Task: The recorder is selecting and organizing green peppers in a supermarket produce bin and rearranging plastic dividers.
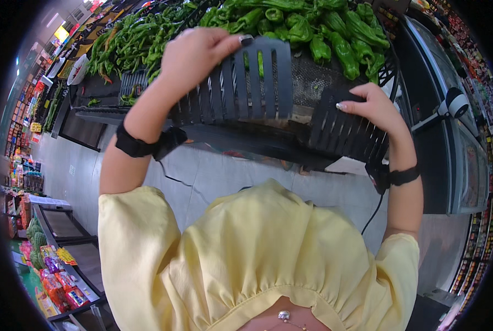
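Observation:
My left hand (192, 58) grips the upper edge of a black slotted plastic panel (285, 78), thumb on the near side. The panel stands tilted at the front of a produce display, and green shows through its slots. A second black slotted panel (327, 97) is pinched between the thumb and fingers of my right hand (372, 107), farther right. Between the two panels a dark perforated shelf surface (308, 78) shows. Large green peppers (298, 27) are heaped just behind both hands. My fingers behind the panels are partly hidden.
Thin green chili peppers (134, 45) lie in a heap on the left, near a white basket (78, 70). A glass-doored freezer (433, 82) with a white camera-like device (455, 103) stands right. Packaged goods (60, 285) and watermelons (35, 240) sit at lower left.

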`<move>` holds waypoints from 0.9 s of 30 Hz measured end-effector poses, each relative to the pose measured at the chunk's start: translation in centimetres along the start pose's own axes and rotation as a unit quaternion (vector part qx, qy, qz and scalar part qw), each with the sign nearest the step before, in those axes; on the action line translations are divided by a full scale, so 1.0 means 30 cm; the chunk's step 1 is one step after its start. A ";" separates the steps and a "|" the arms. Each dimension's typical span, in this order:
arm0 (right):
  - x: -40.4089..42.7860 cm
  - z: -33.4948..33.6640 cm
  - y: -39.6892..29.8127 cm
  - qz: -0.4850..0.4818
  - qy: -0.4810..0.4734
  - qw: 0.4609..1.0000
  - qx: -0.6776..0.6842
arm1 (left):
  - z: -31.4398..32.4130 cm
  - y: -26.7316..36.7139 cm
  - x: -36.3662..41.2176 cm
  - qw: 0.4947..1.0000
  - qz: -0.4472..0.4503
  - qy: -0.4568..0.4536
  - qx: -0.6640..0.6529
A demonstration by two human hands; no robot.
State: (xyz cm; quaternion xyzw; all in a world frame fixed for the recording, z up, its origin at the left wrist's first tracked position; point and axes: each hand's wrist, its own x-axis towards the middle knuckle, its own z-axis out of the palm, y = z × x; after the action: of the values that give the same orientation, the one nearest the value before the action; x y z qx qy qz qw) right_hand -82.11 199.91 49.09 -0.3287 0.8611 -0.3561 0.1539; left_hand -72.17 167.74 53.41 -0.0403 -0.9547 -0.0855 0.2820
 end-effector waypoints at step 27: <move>-0.062 -0.033 -0.053 -0.041 0.030 0.993 -0.102 | 0.124 0.168 -0.005 0.990 0.123 -0.009 0.065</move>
State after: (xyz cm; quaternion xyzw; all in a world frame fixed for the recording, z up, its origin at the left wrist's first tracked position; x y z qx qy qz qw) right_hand -80.51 200.82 50.97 -0.3667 0.8831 -0.2820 0.0786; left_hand -73.40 173.36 50.97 -0.1400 -0.9485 0.0121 0.2838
